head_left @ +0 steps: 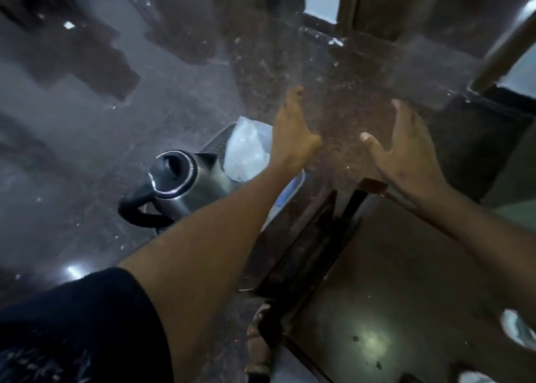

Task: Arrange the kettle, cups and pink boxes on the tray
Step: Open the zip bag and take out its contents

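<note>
A steel kettle (185,188) with a black lid and handle stands on the dark floor at centre left, under my left forearm. Both hands hang in the air above the floor with fingers spread and nothing in them: my left hand (291,130) past the kettle, my right hand (406,153) about a hand's width to its right. A white and blue object (285,199), maybe a tray, pokes out from under my left forearm; most of it is hidden. I see no cups or pink boxes. The picture is blurred.
A dark mesh basket (217,143) with a clear plastic bag (246,150) stands just beyond the kettle. A dark wooden table (406,281) fills the lower right, a sandalled foot (258,339) beside its corner. White scraps litter the floor. A door frame (348,2) rises at the back.
</note>
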A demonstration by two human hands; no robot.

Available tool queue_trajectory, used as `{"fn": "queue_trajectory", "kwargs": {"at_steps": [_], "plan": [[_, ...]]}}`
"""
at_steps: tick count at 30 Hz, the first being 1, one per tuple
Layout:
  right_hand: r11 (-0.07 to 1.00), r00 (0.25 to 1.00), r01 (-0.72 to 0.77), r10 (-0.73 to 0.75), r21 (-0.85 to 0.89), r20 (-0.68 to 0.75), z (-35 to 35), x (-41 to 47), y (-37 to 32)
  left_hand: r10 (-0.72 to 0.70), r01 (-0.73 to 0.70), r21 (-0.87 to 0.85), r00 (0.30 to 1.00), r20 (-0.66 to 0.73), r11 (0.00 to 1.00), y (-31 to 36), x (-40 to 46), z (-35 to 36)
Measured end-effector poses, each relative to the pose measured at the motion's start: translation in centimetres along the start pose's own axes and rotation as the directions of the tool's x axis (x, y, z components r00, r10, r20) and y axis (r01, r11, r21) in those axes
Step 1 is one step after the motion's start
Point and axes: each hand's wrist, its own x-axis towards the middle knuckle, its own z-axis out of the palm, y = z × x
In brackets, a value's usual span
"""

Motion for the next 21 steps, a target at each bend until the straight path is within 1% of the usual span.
{"fn": "queue_trajectory", "kwargs": {"at_steps": [2, 5, 7, 9, 11, 13, 15, 17, 19, 21], "plan": [[0.999, 0.998, 0.038, -0.038, 0.013, 0.045, 3.2, 1.9, -3.6, -0.073, 0.073, -0.004, 0.997, -0.031, 0.997, -3.2, 1.1, -3.0], [0.999, 0.982, 0.043, -0.036, -0.033, 0.188, 8.1, 3.7, -7.3, -0.172, 0.174, 0.05, 0.984, -0.044, 0.983, -7.5, 1.3, -4.8], [0.995, 0.956, 0.018, 0.01, -0.093, 0.294, 10.9, 4.1, -8.4, -0.239, 0.237, 0.112, 0.971, 0.001, 0.965, -9.4, 0.5, -4.1], [0.984, 0.937, 0.031, 0.032, -0.175, 0.348, 13.3, 3.9, -8.5, -0.296, 0.281, 0.141, 0.95, 0.096, 0.949, -10.6, -0.5, -2.7], [0.965, 0.95, 0.071, 0.013, -0.253, 0.313, 14.9, 3.6, -8.1, -0.318, 0.294, 0.153, 0.934, 0.164, 0.943, -11.4, -1.2, -1.4], [0.958, 0.975, 0.093, -0.032, -0.273, 0.22, 15.7, 3.3, -8.0, -0.321, 0.293, 0.17, 0.931, 0.175, 0.941, -12.0, -1.3, -1.0], [0.968, 0.987, 0.11, -0.079, -0.228, 0.143, 15.6, 3.0, -8.4, -0.301, 0.274, 0.169, 0.939, 0.164, 0.947, -11.8, -1.1, -1.2], [0.978, 0.989, 0.11, -0.09, -0.179, 0.12, 15.7, 2.5, -9.1, -0.309, 0.292, 0.132, 0.942, 0.135, 0.947, -11.9, -1.7, -1.6], [0.989, 0.999, 0.014, -0.007, -0.15, 0.048, 13.7, 2.4, -6.0, -0.278, 0.263, 0.096, 0.94, 0.198, 0.96, -9.6, -2.6, 1.2], [0.998, 1.0, 0.009, -0.007, -0.062, 0.023, 13.8, 2.7, -6.7, -0.279, 0.272, 0.067, 0.951, 0.134, 0.96, -9.5, -3.3, 0.4]]}}
